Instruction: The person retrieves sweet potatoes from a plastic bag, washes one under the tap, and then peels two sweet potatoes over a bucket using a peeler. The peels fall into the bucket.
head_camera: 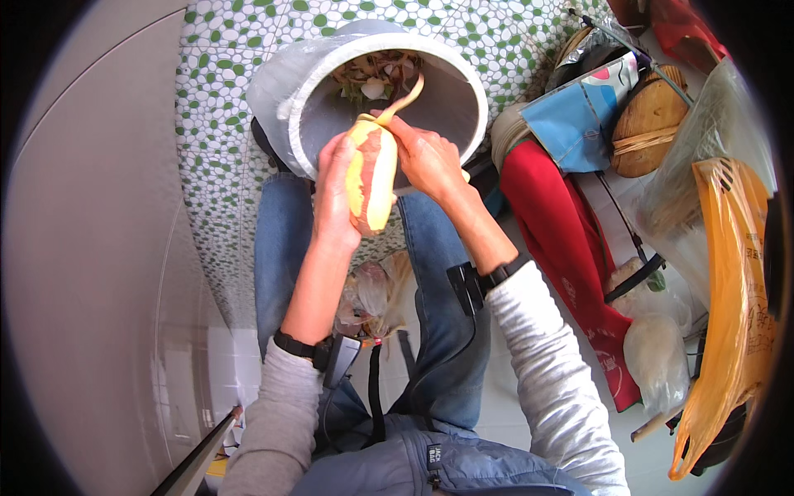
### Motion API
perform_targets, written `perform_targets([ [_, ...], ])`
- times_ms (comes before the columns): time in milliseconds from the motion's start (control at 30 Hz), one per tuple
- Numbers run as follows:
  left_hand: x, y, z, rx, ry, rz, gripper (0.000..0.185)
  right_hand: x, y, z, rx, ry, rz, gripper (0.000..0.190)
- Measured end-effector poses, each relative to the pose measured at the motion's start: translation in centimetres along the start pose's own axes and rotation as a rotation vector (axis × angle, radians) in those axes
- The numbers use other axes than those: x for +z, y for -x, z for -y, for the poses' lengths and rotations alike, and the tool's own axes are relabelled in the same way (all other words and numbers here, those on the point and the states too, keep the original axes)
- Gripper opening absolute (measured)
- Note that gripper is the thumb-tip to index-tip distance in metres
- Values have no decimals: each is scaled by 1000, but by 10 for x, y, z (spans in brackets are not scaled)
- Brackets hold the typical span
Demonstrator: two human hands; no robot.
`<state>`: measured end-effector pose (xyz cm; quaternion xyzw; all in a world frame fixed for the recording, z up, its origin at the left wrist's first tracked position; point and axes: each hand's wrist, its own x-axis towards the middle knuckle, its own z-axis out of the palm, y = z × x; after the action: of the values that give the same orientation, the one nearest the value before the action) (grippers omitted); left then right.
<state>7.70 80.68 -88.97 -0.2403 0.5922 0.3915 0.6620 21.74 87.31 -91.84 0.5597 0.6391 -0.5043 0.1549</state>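
A partly peeled sweet potato (379, 186), yellow where bare and reddish-brown where skin is left, lies in my left hand (334, 192) over the near rim of a bin. At its far end my right hand (431, 158) has its fingers closed, and a long curled strip of peel (404, 102) rises from them. Whether these fingers hold a peeler or a knife is hidden. The round bin (481, 105) has a pale rim with a clear plastic liner over it. Inside lie peelings and other scraps (372, 88).
A large glossy panel (93, 248) stands at the left. On the right are a blue bag (564, 124), a round wooden board (651, 121), a long red cloth bag (558, 248) and an orange plastic bag (722, 297). Plastic bags (372, 291) lie between my legs.
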Motion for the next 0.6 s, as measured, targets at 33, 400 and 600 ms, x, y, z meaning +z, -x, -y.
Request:
perform_targets([
  [33,1,0,-2,32,-27,47,51,3,-5,-2,104,-22,79,33],
  [400,14,6,-6,137,-144,-16,49,-14,43,20,361,-1383,98,38],
  [600,-2,-6,-5,-54,127,81,57,-28,73,32,314,-924,75,39],
])
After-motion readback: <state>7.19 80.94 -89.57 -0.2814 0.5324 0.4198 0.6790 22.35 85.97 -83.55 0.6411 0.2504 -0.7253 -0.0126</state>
